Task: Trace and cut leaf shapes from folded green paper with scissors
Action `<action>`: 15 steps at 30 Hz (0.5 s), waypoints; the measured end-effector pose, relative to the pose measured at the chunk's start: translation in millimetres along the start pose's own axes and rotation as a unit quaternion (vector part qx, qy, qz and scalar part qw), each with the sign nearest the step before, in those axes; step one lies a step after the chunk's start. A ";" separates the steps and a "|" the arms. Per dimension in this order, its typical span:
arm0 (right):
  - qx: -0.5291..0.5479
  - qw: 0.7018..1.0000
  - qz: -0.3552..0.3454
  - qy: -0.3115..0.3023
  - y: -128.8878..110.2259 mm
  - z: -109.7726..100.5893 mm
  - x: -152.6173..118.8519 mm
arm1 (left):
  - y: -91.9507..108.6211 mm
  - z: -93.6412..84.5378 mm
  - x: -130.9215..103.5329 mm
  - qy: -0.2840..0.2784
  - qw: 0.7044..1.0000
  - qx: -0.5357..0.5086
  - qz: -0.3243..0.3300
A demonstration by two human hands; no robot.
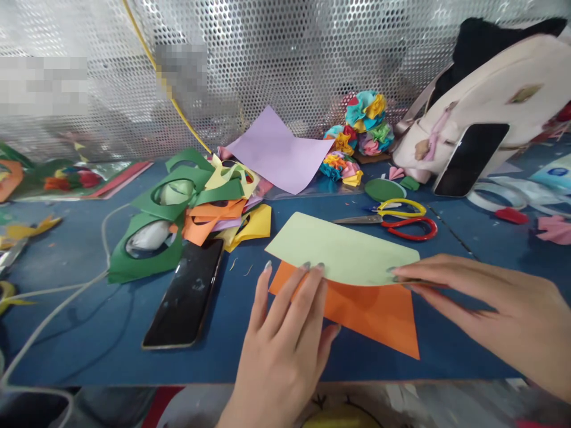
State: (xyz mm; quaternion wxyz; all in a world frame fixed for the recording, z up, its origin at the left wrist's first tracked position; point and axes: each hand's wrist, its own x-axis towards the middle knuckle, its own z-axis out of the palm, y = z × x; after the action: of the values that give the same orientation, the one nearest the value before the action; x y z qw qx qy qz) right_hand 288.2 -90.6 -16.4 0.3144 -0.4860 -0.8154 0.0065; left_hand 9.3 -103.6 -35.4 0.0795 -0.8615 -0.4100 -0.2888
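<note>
A light green paper sheet [348, 246] lies over an orange paper sheet [375, 312] in front of me, covering the upper part of it. My left hand [285, 339] is open, its fingertips laid on the near edge of the green sheet and over the orange one. At the right end, my right hand [491, 303] pinches the green paper's near corner between thumb and fingers, slightly lifted. Whether the orange sheet is also in that pinch, I cannot tell. Just beyond the sheets are scissors [388, 220] with yellow and red handles.
A dark phone [185, 297] lies left of my hand, below cut paper scraps [214, 217]. Behind are a purple sheet [285, 154] and colourful paper flower balls [366, 113]. Another phone [473, 157] leans on a pale backpack [495, 95]. A white cable [57, 330] crosses the blue table [250, 368].
</note>
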 end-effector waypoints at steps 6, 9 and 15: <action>0.051 0.989 0.120 0.068 -12.3 3.7 -0.9 | 31.9 20.6 -15.9 0.058 0.932 -0.317 -0.167; 0.080 0.984 0.142 0.074 -22.3 15.1 0.4 | 47.8 37.0 -11.6 0.086 0.706 -0.662 -0.238; 0.169 0.977 0.129 0.023 -35.9 27.9 7.9 | 53.1 37.8 25.9 0.065 0.342 -0.840 -0.416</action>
State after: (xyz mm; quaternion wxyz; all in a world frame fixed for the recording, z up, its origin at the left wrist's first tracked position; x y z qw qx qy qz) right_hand 242.8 -94.9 -23.4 0.4073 -0.5270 -0.7256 0.1730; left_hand 78.4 -106.9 -46.5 -0.7902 -0.1725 -0.2505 -0.5320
